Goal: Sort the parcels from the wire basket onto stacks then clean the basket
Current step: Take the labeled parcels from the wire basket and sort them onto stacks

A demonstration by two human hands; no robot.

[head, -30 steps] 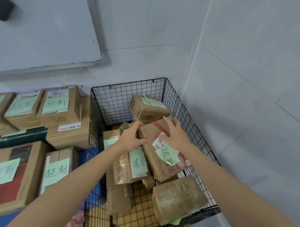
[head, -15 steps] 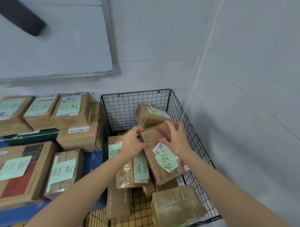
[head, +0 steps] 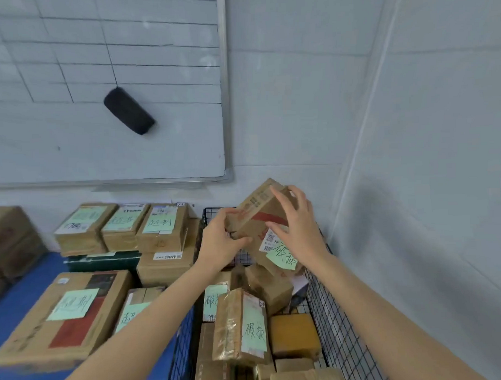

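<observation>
A brown cardboard parcel (head: 254, 215) with a red stripe, a white label and a green handwritten note is lifted, tilted, above the black wire basket (head: 337, 323). My left hand (head: 221, 242) grips its left edge, and my right hand (head: 297, 228) holds its right side with fingers spread over the top face. Several more brown parcels lie in the basket, among them a taped one with a green note (head: 241, 329) and a plain box (head: 294, 336).
Stacks of parcels with green notes sit on a blue surface to the left: a large flat box (head: 60, 318) in front and a row of three (head: 122, 225) behind. A whiteboard (head: 104, 89) with a black eraser (head: 129, 114) hangs above. White walls close the corner on the right.
Both hands have raised the red-striped parcel out of the pile to above the basket rim. The head view has tipped upward, showing more of the whiteboard.
</observation>
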